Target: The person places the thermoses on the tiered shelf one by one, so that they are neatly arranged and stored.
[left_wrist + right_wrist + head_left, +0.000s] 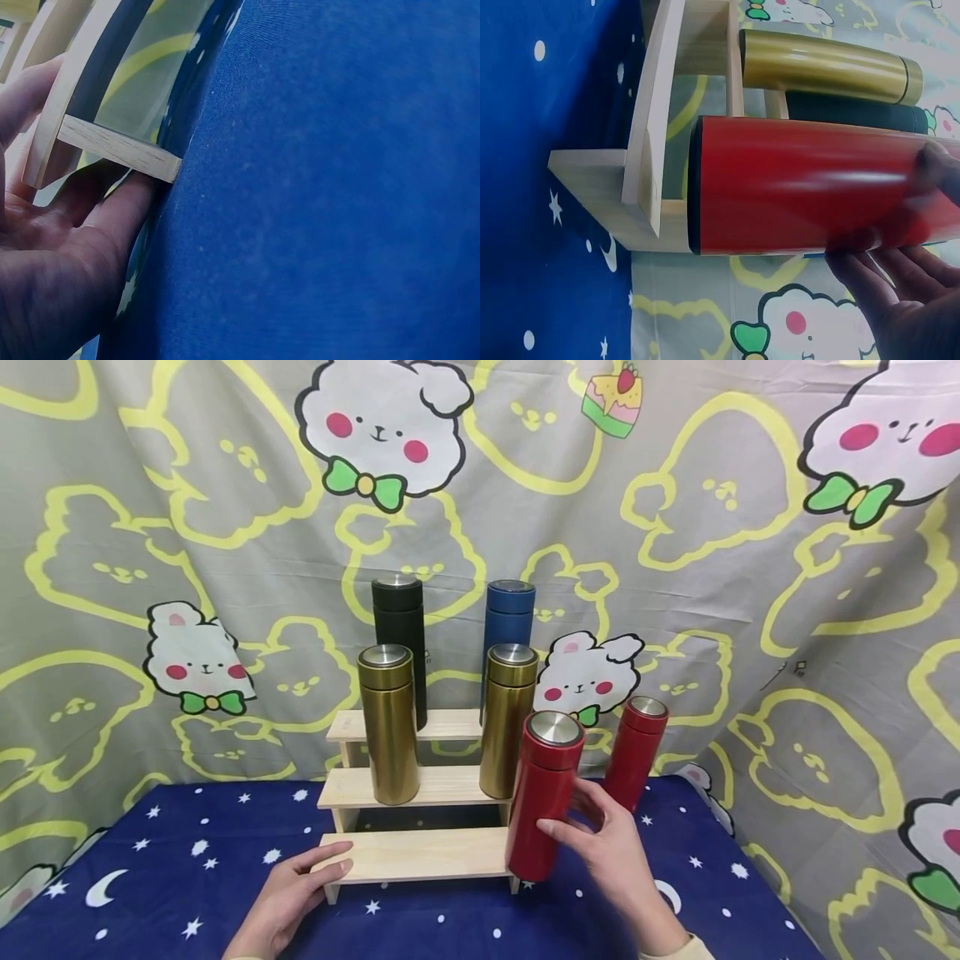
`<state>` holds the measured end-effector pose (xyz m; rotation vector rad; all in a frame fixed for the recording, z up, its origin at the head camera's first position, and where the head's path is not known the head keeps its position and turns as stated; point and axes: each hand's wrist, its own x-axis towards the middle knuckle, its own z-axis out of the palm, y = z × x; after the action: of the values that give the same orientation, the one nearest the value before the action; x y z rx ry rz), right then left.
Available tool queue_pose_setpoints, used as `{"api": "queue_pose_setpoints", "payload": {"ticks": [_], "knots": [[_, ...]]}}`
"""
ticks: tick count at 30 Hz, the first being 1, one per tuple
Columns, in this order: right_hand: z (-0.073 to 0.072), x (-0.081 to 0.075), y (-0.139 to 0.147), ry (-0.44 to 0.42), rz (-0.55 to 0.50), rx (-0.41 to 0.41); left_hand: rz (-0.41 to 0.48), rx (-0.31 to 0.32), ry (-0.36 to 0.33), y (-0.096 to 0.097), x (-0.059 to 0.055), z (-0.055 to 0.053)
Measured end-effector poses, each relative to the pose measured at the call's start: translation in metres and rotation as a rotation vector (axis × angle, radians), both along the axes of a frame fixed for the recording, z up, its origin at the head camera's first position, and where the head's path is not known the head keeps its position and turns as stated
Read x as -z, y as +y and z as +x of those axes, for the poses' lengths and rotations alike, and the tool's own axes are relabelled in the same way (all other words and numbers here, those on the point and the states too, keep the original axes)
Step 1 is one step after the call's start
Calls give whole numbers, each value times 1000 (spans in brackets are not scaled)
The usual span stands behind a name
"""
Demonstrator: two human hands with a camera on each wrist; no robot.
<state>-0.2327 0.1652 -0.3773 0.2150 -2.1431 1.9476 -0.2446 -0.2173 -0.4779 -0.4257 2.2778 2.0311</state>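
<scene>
My right hand (611, 843) grips a red thermos flask (546, 797) with a steel-topped lid, thumb on one side and fingers on the other. The flask leans slightly, its base at the right end of the bottom step; whether it touches the wood I cannot tell. My left hand (292, 889) holds the left end of that step on a three-tier wooden stand (427, 853). In the left wrist view, its fingers wrap round the board and leg (124, 148). Two gold flasks (393, 727) (510, 722) stand on the middle step.
On the top step stand a black flask (400, 652) at left and a blue flask (510, 627) at right. Another red flask (637, 752) stands right of the stand, partly behind my right hand. A dark blue starry cloth (225, 835) covers the table; a patterned curtain (247, 577) hangs behind.
</scene>
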Motion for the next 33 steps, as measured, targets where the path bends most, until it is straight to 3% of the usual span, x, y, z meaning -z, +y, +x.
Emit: {"api": "queue_pose_setpoints", "payload": {"ticks": [15,33], "knots": [[-3,-2,-18,-27,-20,-39,0,0,10,1,-1,1],[-11,0,-45,22,-78,-186,4,-8,1,0,-2,1]]}}
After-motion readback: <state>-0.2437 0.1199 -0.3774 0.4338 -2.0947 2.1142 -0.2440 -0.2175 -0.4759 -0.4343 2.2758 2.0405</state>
